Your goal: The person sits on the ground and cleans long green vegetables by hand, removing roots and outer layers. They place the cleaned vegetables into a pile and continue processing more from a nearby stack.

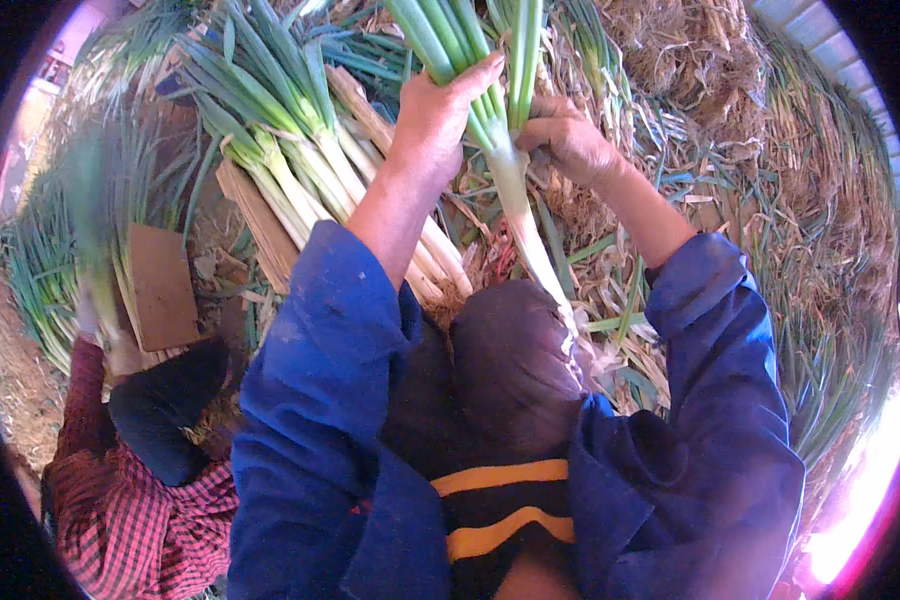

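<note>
A large Welsh onion (pixel 523 202) slants before me, its white shank running down to my knee and its green leaves rising past the top edge. My left hand (pixel 433 120) is wrapped around the leaves, thumb on top. At the point where the leaves meet the shank, my right hand (pixel 570 142) has its fingers curled on an outer leaf; its fingertips are partly hidden. To the left, several pale-stemmed Welsh onions (pixel 322 161) lie side by side, roots toward me, over wooden boards (pixel 259 221).
Torn leaves and dry peelings (pixel 622 330) litter the ground by my right knee. Heaps of unpeeled onions (pixel 817 247) with tangled roots (pixel 690 82) line the right side. At left a co-worker in a checked shirt (pixel 142 517) handles onions beside an upright brown board (pixel 163 289).
</note>
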A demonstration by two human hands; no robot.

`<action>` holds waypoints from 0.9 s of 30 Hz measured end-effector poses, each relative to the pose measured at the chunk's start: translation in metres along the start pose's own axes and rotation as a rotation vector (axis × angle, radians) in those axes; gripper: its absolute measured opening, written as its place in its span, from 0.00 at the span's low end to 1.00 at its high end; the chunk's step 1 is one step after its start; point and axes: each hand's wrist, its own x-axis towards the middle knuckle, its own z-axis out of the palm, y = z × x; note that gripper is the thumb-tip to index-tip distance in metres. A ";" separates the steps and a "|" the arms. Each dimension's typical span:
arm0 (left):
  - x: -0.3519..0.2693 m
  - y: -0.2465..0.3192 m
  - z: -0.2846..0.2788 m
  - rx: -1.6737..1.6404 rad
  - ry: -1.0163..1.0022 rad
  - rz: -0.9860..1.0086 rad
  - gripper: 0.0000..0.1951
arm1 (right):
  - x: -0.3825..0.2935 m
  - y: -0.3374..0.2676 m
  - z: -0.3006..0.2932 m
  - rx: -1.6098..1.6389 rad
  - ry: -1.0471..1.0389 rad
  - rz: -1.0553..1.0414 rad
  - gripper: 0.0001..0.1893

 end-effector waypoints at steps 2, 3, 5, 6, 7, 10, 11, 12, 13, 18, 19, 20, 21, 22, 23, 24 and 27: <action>0.000 0.003 0.004 -0.060 0.014 -0.033 0.14 | -0.001 0.011 0.001 -0.256 0.072 -0.307 0.13; 0.000 0.004 0.006 -0.093 0.042 -0.029 0.16 | -0.003 0.016 0.003 -0.440 0.116 -0.443 0.15; 0.001 0.002 0.008 -0.232 0.117 -0.122 0.23 | -0.004 0.025 0.013 -0.173 0.205 -0.179 0.16; 0.001 0.001 0.006 -0.224 0.104 -0.190 0.27 | -0.007 0.028 0.021 0.153 0.238 0.082 0.15; 0.001 -0.001 0.004 -0.232 0.107 -0.206 0.29 | -0.010 0.030 0.027 0.638 0.182 0.321 0.13; -0.001 -0.011 -0.001 -0.277 0.026 -0.166 0.29 | -0.020 0.027 0.047 1.064 0.546 0.678 0.08; -0.002 -0.013 -0.003 -0.268 0.027 -0.114 0.29 | -0.023 0.023 0.051 0.906 0.577 0.606 0.08; 0.002 -0.013 -0.002 -0.362 0.080 -0.131 0.29 | -0.026 0.019 0.055 0.825 0.667 0.509 0.07; 0.005 -0.012 -0.002 -0.407 0.079 -0.126 0.27 | -0.028 0.014 0.056 0.768 0.616 0.421 0.10; 0.014 -0.010 0.008 -0.446 0.102 -0.101 0.27 | -0.030 0.002 0.069 0.710 0.542 0.351 0.21; 0.013 -0.011 0.009 -0.445 0.096 -0.119 0.28 | -0.032 0.003 0.074 0.846 0.533 0.296 0.25; 0.014 -0.011 0.011 -0.455 0.081 -0.091 0.29 | -0.033 0.003 0.074 0.922 0.508 0.326 0.19; 0.013 -0.012 0.012 -0.448 0.039 -0.099 0.29 | -0.036 0.005 0.076 0.878 0.459 0.288 0.19; 0.013 -0.012 0.013 -0.477 0.020 -0.102 0.29 | -0.037 0.006 0.075 0.888 0.448 0.279 0.18; 0.011 -0.014 0.012 -0.440 -0.011 -0.065 0.31 | -0.040 0.009 0.073 0.920 0.420 0.228 0.18; 0.010 -0.013 0.012 -0.485 -0.045 -0.081 0.30 | -0.041 0.011 0.072 0.879 0.590 0.328 0.17; 0.003 -0.012 0.019 -0.513 -0.091 -0.040 0.30 | -0.045 0.018 0.064 0.227 0.462 0.259 0.18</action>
